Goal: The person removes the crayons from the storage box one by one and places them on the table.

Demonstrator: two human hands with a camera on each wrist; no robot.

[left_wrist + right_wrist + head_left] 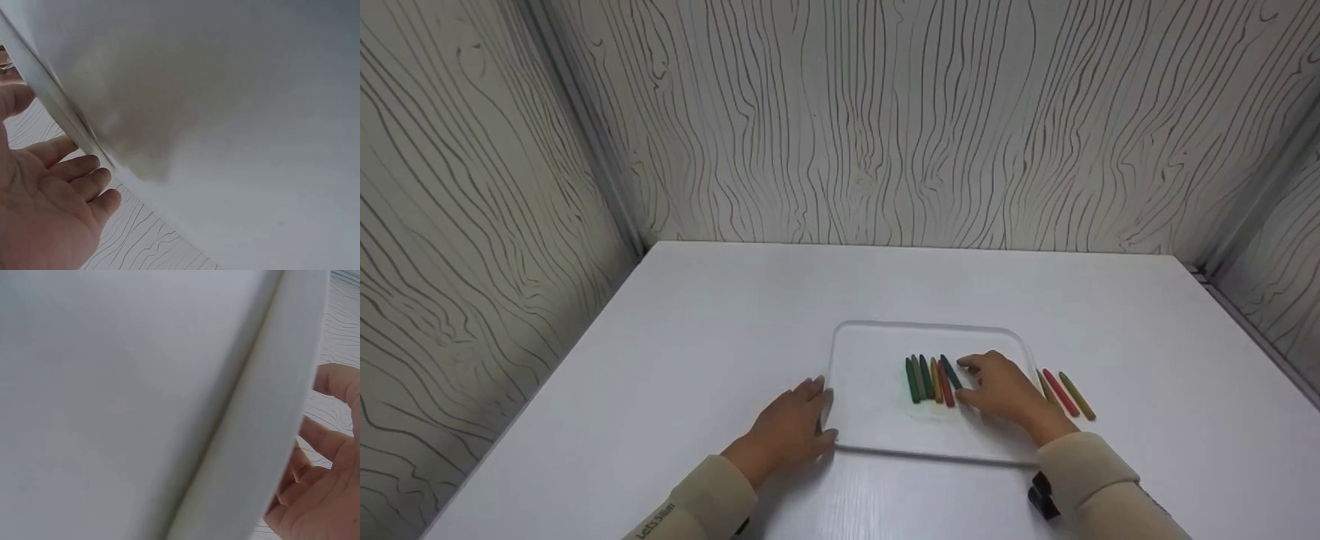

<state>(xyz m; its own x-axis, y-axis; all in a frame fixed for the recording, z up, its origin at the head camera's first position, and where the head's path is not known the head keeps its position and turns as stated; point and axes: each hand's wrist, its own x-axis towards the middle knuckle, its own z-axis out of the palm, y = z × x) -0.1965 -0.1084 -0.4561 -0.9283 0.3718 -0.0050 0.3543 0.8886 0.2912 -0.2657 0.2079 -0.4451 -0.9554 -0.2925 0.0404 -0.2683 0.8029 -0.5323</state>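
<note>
A white tray (870, 424) with rounded corners sits on the white table. Its left edge is touched by my left hand (787, 427), whose fingers lie fairly straight; the left wrist view shows that hand's fingertips against the pale rim (67, 121). My right hand (1001, 390) reaches over the tray's right side, thumb and forefinger spread apart. The thumb tip is at the lower end of a slanted dark green crayon (951, 371). Beside it lie several crayons in a row, including a green crayon (913, 382) and a red crayon (946, 386). The right wrist view hides the crayons.
To the right of the tray, a red crayon (1061, 392), an olive crayon (1078, 396) and a brownish crayon (1045, 388) lie on the table (720, 322). Wood-grain patterned panels (885, 135) stand behind and at both sides.
</note>
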